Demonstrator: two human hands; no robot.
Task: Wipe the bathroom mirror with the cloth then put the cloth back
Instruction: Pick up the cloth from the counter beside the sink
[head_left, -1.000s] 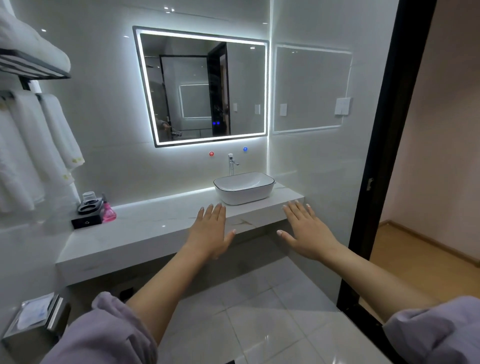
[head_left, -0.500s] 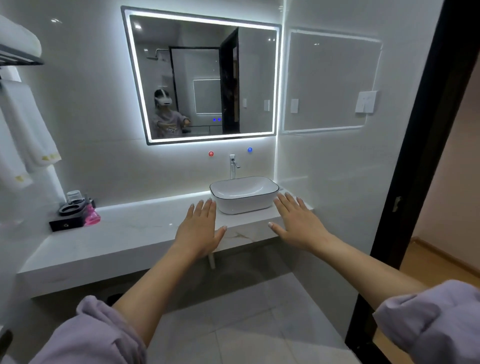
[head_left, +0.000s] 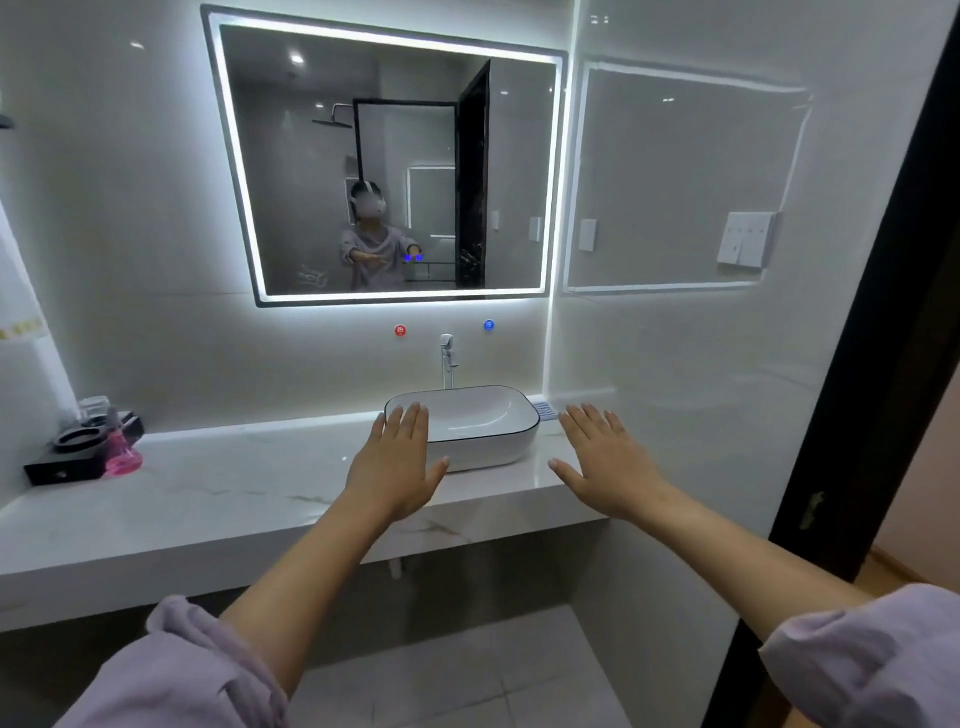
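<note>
The left hand (head_left: 397, 467) and right hand (head_left: 605, 465) hover flat, fingers spread, holding nothing, before the basin (head_left: 467, 431). The mirror (head_left: 389, 166) hangs above it, unwiped. A small striped thing (head_left: 545, 410) beside the basin may be the cloth; I cannot tell. Reaching up bare-handed would likely smear the glass with fingerprints

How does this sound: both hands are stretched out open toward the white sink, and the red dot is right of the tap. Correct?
One slip: the head view shows the red dot left of the tap; the blue dot is on the right. The left hand and right hand are stretched out open toward the white sink.
</note>
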